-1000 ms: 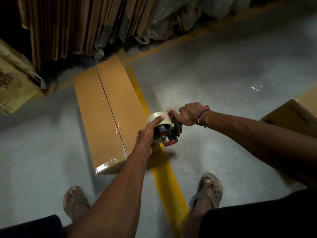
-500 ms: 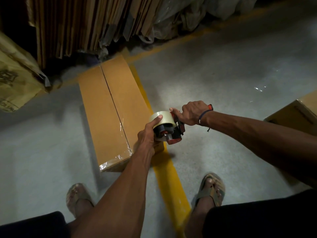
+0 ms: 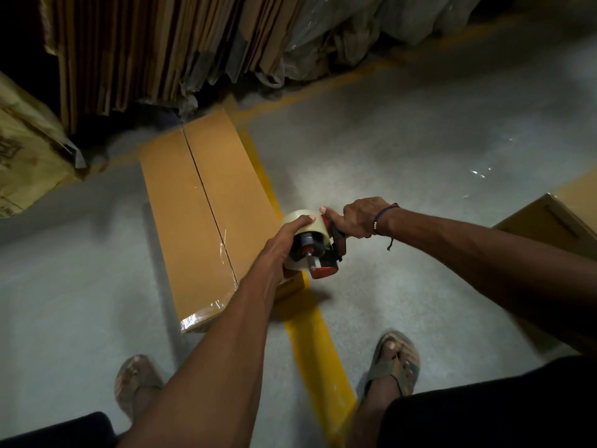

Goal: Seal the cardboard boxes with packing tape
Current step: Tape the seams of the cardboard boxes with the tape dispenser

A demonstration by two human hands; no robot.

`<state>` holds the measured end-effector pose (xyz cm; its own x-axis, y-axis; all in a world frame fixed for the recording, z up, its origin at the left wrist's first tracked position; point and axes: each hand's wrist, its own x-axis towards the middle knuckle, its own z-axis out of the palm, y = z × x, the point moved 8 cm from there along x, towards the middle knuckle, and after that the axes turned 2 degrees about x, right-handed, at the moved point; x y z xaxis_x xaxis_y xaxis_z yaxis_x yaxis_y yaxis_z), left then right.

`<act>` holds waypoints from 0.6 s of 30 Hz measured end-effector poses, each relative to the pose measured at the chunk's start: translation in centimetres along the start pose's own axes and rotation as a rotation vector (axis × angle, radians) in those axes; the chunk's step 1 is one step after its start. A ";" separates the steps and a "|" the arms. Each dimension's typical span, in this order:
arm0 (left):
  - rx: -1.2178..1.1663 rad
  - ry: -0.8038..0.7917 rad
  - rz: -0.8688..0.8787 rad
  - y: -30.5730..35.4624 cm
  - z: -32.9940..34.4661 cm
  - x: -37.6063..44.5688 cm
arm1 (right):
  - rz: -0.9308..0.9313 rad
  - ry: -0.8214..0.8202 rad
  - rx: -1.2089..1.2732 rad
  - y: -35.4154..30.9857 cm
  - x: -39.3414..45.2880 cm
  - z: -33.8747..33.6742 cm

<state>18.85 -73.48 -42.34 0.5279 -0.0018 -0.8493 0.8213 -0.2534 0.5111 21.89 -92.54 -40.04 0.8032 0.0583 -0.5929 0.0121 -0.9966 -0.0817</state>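
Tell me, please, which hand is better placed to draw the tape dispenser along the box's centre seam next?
The right hand, probably: it grips the red handle of the tape dispenser. The left hand merely holds the clear tape roll, above the near end of the long brown cardboard box.

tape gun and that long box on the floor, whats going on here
A person stands over a long brown cardboard box lying on the grey floor, partly over a yellow floor line. The right hand grips the handle of a red tape dispenser, while the left hand holds its clear tape roll. Clear tape already covers the box's near end; the far part of the centre seam looks untaped. Another cardboard box sits at right.
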 end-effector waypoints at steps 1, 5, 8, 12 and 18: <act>0.032 0.007 -0.001 0.3 -0.1 -0.1 | 0.002 -0.003 -0.003 0.1 0.1 -0.1; 0.181 0.098 0.057 1.3 -0.6 -1.0 | 0.013 0.003 0.007 0.4 0.3 0.0; 0.184 0.163 0.110 1.4 -0.9 -1.7 | 0.023 0.007 0.004 0.2 0.2 0.5; 0.151 0.219 0.141 1.0 -1.4 -1.4 | 0.047 0.014 -0.009 -0.2 0.3 0.5; 0.089 0.231 0.141 0.8 -1.3 -0.9 | 0.066 0.075 -0.056 -0.3 0.4 -0.2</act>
<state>19.37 -72.45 -41.01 0.6789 0.1752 -0.7130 0.7198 -0.3502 0.5994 22.34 -92.17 -40.13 0.8456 -0.0097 -0.5337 -0.0107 -0.9999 0.0012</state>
